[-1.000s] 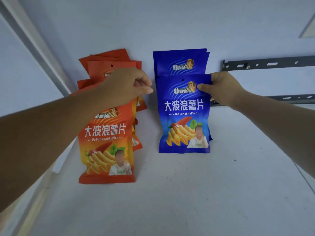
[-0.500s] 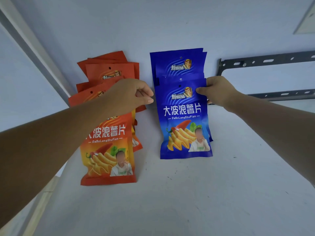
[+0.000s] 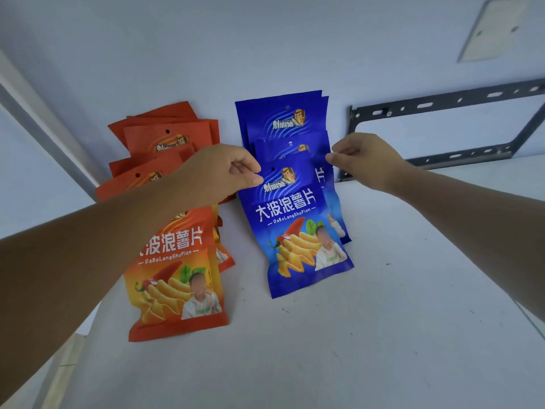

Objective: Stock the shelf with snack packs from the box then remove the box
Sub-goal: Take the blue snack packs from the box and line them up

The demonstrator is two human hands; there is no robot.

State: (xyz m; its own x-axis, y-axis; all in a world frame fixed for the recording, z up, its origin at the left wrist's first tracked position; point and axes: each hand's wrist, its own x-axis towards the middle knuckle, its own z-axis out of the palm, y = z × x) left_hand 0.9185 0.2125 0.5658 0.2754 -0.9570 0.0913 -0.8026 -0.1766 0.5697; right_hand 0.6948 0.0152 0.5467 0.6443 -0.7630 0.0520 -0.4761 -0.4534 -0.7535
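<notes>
Front blue snack pack [image 3: 298,231]: stands tilted on the shelf [image 3: 383,320] near its back edge, leaning on the other blue packs [image 3: 283,119] against the wall, between the two hands.

Left hand [image 3: 218,172]: fingers curled, thumb and forefinger pinching the pack's top left corner.

Right hand [image 3: 365,160]: fingers curled, fingertips at the upper right edge of the blue packs behind the front one; whether it grips one cannot be told.

Orange packs [image 3: 177,276]: stacked just beside the blue row, toward the shelf's left edge, under the left forearm.
</notes>
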